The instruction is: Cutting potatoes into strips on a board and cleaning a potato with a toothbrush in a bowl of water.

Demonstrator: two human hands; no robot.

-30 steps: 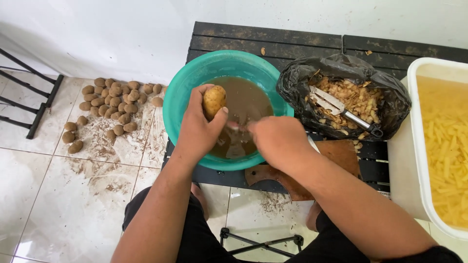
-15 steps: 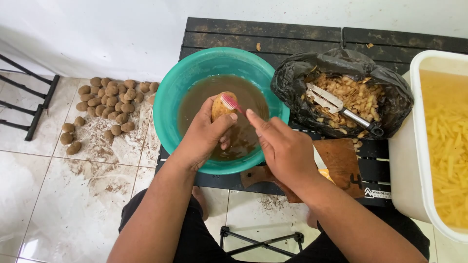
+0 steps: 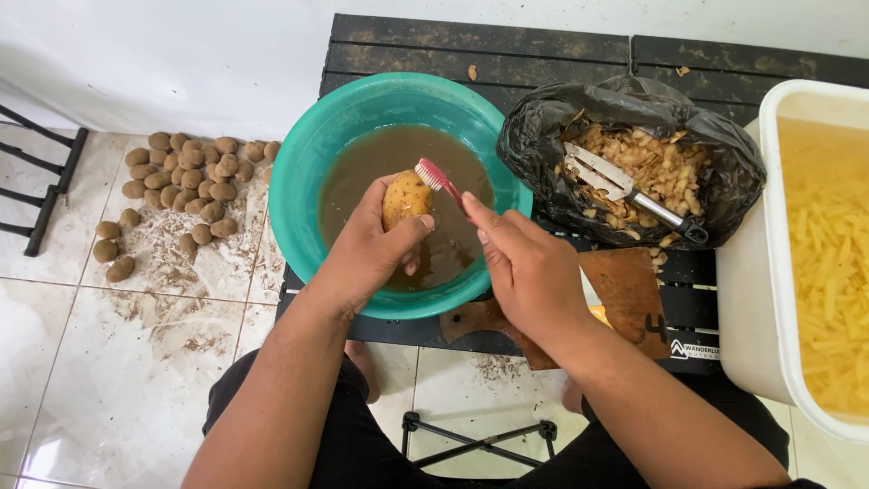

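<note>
You scrub a potato over the teal basin.

Your left hand [image 3: 367, 249] pinches the wet potato [image 3: 405, 199] above the basin [image 3: 299, 181] of brown water; your right hand [image 3: 525, 263] is closed on a toothbrush [image 3: 439, 179] touching its top. It looks firm but probably slippery, so grip its ends. A peel bag [image 3: 634, 163] sits right of the basin.

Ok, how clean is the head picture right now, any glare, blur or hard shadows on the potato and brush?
Head view: soft, even daylight, no hard shadows; the potato and toothbrush are sharp, with no motion blur on the left hand or right hand; mild sheen on the teal basin rim; the white tub looks bright, nearly washed out.
</note>
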